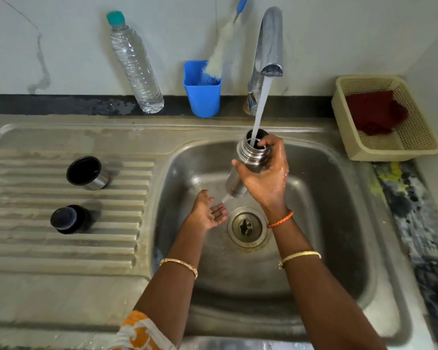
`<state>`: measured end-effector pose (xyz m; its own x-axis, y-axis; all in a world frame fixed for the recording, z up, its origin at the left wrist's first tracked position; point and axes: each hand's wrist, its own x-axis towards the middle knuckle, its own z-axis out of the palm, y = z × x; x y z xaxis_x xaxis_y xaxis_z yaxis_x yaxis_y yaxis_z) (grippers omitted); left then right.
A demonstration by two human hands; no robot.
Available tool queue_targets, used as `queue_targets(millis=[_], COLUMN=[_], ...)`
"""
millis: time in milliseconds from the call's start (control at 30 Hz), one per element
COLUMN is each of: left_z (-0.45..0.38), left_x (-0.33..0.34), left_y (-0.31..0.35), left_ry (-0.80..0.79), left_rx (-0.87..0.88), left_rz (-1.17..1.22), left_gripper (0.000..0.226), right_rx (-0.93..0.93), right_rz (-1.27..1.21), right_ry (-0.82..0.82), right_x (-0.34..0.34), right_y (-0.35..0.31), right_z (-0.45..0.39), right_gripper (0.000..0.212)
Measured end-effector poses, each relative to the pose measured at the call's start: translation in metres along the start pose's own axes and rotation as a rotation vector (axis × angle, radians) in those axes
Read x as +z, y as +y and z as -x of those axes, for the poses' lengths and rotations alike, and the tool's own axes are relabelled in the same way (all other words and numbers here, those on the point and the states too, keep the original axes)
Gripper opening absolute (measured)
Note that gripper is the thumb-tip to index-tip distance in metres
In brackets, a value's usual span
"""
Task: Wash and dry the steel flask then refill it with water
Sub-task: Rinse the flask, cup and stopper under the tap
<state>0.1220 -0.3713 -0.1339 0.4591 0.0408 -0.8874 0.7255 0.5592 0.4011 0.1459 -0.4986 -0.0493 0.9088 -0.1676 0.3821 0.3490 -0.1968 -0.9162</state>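
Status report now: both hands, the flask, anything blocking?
Right hand grips steel flask under running tap, water entering its mouth. Left hand open, palm up, below flask. Two caps on drainboard. Nothing blocking.

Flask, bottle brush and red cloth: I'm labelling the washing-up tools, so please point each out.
flask (254, 157): head view, on its threaded steel neck.
bottle brush (219, 53): head view, on its white bristles.
red cloth (374, 111): head view, on its middle, in the basket.
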Motion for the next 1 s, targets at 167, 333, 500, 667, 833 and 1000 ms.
queue_targets(millis=[167,333,500,667,833,1000], left_z=[0.003,0.023,0.053,0.075,0.088,0.104], left_x=[0.003,0.006,0.018,0.053,0.079,0.071], left_y=[-0.002,0.005,0.001,0.006,0.014,0.037], left_ry=[0.017,0.155,0.090,0.015,0.013,0.072], left_rx=[0.028,0.394,0.835,1.078,1.164,1.088], left_rz=[0.163,0.369,0.084,-0.204,-0.551,-0.659], left_gripper=[0.056,0.021,0.039,0.080,0.087,0.098], right_rx=[0.180,0.776,1.239,1.447,1.208,0.317], right_rz=[-0.230,-0.524,-0.683,-0.673,0.303,0.501], right_ry=[-0.002,0.380,0.480,0.194,-0.412,-0.102], right_x=[-0.001,-0.007,-0.011,-0.014,-0.048,-0.031], right_y=[-0.008,0.022,0.049,0.050,0.033,-0.019], right_z=[-0.013,-0.012,0.006,0.018,-0.003,-0.089], right_gripper=[0.058,0.069,0.064,0.042,0.024,0.030])
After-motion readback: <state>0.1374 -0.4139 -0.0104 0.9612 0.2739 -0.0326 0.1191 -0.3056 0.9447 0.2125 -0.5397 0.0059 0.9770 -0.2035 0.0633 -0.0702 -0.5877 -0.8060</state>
